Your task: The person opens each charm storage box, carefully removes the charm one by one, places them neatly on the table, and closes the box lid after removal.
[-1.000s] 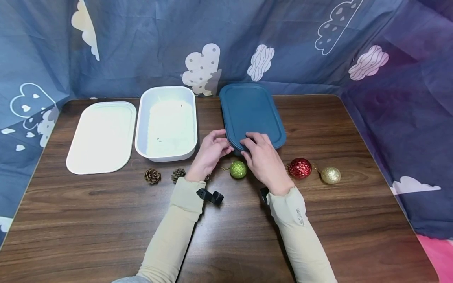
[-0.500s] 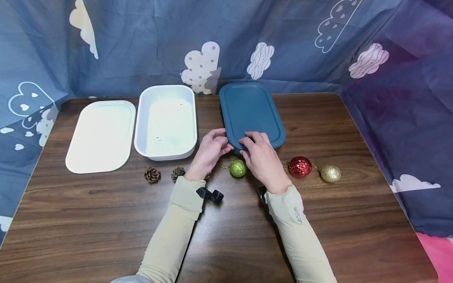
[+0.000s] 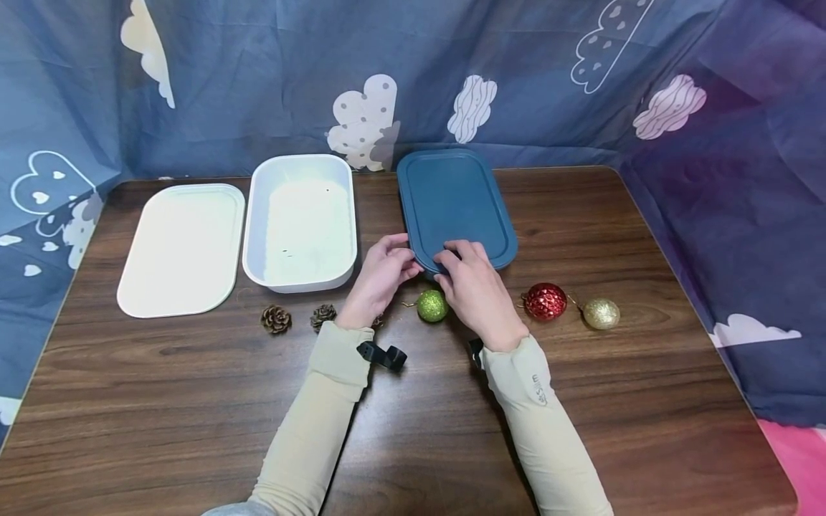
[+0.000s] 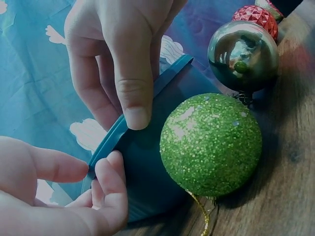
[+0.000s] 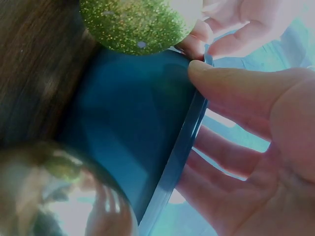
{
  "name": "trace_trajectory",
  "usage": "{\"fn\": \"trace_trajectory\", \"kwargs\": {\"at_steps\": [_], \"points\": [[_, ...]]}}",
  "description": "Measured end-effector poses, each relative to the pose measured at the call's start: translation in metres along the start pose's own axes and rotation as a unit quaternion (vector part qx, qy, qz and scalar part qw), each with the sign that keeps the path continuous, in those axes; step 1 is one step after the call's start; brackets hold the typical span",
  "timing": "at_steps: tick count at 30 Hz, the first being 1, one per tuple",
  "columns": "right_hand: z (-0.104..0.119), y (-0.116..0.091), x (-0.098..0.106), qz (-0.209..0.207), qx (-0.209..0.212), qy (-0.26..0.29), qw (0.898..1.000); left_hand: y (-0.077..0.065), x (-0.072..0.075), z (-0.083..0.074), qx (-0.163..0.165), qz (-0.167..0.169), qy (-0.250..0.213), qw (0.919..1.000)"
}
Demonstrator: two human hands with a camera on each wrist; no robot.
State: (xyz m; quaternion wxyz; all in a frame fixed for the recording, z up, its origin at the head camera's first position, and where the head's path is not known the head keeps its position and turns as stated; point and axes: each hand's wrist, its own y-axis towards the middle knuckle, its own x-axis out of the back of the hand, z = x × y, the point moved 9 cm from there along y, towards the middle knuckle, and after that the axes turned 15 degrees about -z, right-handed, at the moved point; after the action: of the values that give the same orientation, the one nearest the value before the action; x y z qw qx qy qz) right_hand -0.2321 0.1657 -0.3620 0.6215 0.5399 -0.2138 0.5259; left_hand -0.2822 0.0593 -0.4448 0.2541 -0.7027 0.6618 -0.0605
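A dark blue lid (image 3: 454, 208) covers a blue box (image 4: 157, 167) at the back of the table. My left hand (image 3: 379, 279) pinches the lid's near left corner; in the left wrist view its thumb and fingertips meet on either side of the rim. Beside it, my right hand (image 3: 477, 290) grips the front rim, the thumb in front of the edge and the other fingers over the top. A glittery green ball ornament (image 3: 432, 306) lies just before the box, between the two hands. Close by is a shiny gold ball (image 4: 243, 56), hidden under my right hand in the head view.
Left of the blue box stand an open white box (image 3: 300, 233) and a flat white lid (image 3: 183, 251). Pine cones (image 3: 276, 319) lie in front, one mostly behind my left wrist. A red ball (image 3: 545, 301) and a glittery gold one (image 3: 601, 314) rest to the right.
Both hands keep their hold on the lid's front rim with hardly any movement. The head view has shifted slightly; the ornaments and boxes stay where they were.
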Motion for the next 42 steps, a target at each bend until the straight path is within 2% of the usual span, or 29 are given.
{"fn": "trace_trajectory", "kwargs": {"at_steps": [16, 26, 30, 35, 38, 42], "points": [[0.004, 0.003, 0.0, -0.004, -0.006, -0.013, 1.0, -0.001, 0.003, -0.004, -0.004, 0.001, -0.001, 1.0], [0.006, 0.004, 0.001, 0.012, -0.031, -0.027, 0.999, -0.01, 0.003, -0.015, -0.033, 0.003, 0.06, 0.9977], [0.006, 0.006, 0.001, 0.018, -0.043, -0.032, 0.998, -0.016, 0.004, -0.02, -0.053, 0.012, 0.116, 0.9918], [0.008, 0.009, 0.0, 0.022, -0.049, -0.031, 0.998, -0.029, 0.003, -0.03, -0.091, 0.041, 0.2, 0.9747], [0.008, 0.011, 0.0, 0.023, -0.055, -0.029, 0.998, -0.034, 0.004, -0.035, -0.101, 0.056, 0.206, 0.9717], [0.005, 0.012, 0.0, 0.029, -0.072, -0.029, 0.997, -0.041, 0.008, -0.043, -0.113, 0.071, 0.177, 0.9751]]}}
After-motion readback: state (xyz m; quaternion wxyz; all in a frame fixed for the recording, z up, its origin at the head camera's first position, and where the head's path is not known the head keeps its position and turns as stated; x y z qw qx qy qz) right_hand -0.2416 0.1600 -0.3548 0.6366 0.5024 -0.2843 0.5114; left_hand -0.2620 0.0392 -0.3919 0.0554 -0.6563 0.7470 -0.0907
